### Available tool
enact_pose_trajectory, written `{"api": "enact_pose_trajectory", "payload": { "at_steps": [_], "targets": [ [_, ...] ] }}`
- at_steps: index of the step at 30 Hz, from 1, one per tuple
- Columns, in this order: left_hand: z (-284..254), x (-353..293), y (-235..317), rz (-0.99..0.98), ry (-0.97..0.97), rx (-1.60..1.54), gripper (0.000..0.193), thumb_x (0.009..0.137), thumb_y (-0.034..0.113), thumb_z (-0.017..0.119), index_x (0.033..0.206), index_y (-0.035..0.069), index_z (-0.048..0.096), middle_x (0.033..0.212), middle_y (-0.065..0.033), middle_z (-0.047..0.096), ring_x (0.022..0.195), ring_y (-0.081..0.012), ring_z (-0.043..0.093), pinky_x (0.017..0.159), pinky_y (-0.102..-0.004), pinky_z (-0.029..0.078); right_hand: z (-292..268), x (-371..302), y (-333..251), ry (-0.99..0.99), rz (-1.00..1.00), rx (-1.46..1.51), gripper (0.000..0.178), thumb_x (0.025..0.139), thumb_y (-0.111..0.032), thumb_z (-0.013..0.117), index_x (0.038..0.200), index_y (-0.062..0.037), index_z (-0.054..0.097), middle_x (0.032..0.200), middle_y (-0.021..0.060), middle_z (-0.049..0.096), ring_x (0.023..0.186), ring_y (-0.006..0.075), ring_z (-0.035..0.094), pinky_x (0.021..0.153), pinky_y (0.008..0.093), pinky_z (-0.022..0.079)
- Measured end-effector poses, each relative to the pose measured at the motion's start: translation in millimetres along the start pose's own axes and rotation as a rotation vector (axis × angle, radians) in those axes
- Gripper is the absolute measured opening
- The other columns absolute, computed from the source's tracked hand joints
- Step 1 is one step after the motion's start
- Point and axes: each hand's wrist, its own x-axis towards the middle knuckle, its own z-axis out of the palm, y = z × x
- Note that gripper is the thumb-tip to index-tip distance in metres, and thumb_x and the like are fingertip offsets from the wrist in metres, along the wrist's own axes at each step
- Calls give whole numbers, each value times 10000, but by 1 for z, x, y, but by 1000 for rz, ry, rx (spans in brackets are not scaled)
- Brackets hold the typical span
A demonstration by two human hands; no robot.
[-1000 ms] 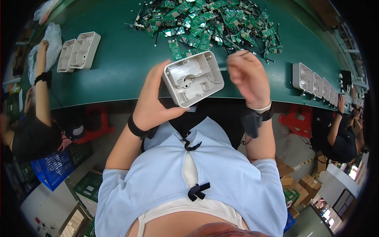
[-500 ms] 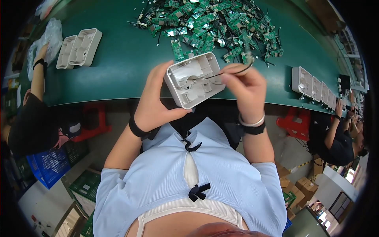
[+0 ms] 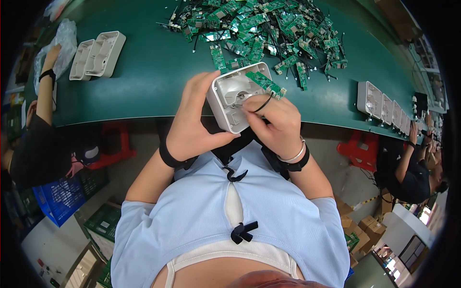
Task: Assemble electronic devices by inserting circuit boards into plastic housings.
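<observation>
My left hand [image 3: 194, 120] grips a white plastic housing [image 3: 222, 111] by its left side, tilted with its hollow face toward me. Inside it are molded ribs, posts and a rounded recess. My right hand [image 3: 276, 122] pinches a black cable [image 3: 265, 103] at the housing's inner middle. From that cable a green circuit board [image 3: 265, 83] hangs over the housing's upper right corner, above the back of my fingers. The cable's tip is hidden by my fingertips.
A heap of green circuit boards with black cables [image 3: 259, 29] covers the far table. White housings [image 3: 106, 54] stand at left, and a row of them [image 3: 370, 98] at right. Co-workers sit on both sides; one's hand [image 3: 52, 55] touches a clear plastic bag [image 3: 63, 36].
My right hand has moved left and down into the housing with the cable. The circuit board has come into view over the housing. The housing has turned slightly.
</observation>
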Motion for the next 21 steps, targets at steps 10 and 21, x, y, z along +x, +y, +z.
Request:
{"api": "enact_pose_trajectory", "payload": {
  "at_steps": [10,21],
  "targets": [
    [13,-9,-12,-194,-13,-425,1083,703,100,923,1607,57,330,1565,-204,381,1425,-350,492,1096,-440,528,-5,5,-10,-165,5,-88,192,805,53,789,969,-30,731,979,99,779,837,292,729,730,380,555],
    [-6,-4,-16,-249,-157,-305,1159,704,-31,892,1650,60,228,1618,-138,411,1126,-230,730,942,-351,605,-26,-2,23,78,-13,-243,251,770,71,765,991,-38,719,1107,109,729,924,296,706,805,382,540]
  ]
}}
